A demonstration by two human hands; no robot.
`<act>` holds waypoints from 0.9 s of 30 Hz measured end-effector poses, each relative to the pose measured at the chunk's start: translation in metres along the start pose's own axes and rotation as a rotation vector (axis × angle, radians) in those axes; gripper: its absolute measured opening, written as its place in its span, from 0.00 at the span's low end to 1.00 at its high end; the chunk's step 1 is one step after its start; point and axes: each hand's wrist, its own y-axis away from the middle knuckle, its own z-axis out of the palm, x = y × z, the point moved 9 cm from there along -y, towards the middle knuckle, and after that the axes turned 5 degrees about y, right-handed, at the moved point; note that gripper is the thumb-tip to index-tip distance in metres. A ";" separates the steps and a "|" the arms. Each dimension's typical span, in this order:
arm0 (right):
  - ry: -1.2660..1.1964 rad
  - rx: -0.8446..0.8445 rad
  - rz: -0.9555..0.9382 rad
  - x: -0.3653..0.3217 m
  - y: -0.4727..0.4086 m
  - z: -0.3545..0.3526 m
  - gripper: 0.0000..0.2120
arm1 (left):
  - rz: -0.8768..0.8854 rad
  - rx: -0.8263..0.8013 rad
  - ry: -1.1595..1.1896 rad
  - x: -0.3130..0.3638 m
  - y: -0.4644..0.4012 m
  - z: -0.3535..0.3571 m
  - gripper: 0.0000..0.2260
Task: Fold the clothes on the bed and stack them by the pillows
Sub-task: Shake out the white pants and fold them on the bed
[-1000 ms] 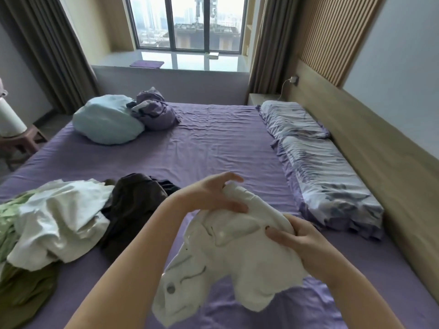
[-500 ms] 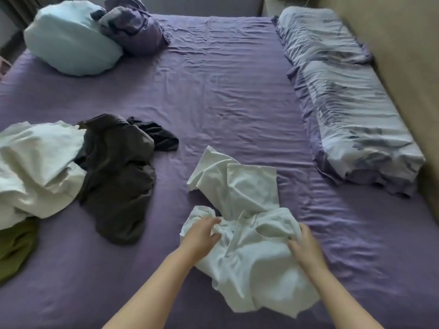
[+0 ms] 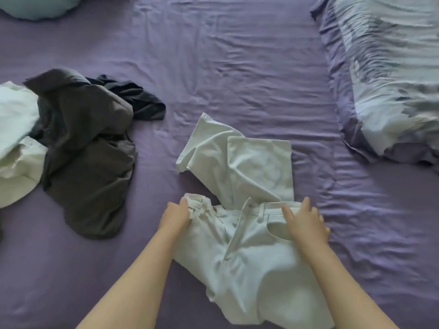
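Note:
White trousers [image 3: 247, 252] lie crumpled on the purple bed sheet [image 3: 237, 67], waistband toward the middle of the bed and the legs bunched beyond it. My left hand [image 3: 174, 216] grips the left end of the waistband with curled fingers. My right hand [image 3: 305, 220] lies flat on the right side of the waistband with straight fingers. A patterned pillow [image 3: 389, 74] lies along the right edge of the bed.
A dark grey garment [image 3: 88, 148] and a black piece [image 3: 140, 100] lie left of the trousers. A white garment [image 3: 16, 138] lies at the far left edge. A pale blue cushion [image 3: 38, 5] shows at the top left.
The trousers went from held in the air to lying on the sheet. My hands moved to the waistband and spread it wider. The view tilted down toward the bed.

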 end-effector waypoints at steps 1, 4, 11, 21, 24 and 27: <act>-0.034 0.021 -0.009 0.006 0.000 0.001 0.31 | -0.009 -0.029 0.018 -0.006 -0.002 -0.001 0.26; -0.249 0.220 -0.193 0.007 0.006 -0.023 0.17 | 0.080 -0.108 0.189 -0.004 0.004 -0.006 0.15; -0.538 0.552 -0.398 0.011 -0.003 -0.101 0.14 | 0.483 -0.275 0.728 0.070 0.057 -0.035 0.07; -0.472 0.424 -0.391 0.003 -0.038 -0.092 0.19 | 0.498 0.197 0.205 0.126 0.036 -0.016 0.15; -0.277 0.367 -0.399 -0.008 -0.044 -0.076 0.27 | 0.656 0.374 -0.285 0.147 0.044 -0.007 0.33; 0.125 0.376 -0.504 -0.032 -0.047 -0.057 0.32 | 0.864 0.313 -0.689 0.176 0.051 0.035 0.28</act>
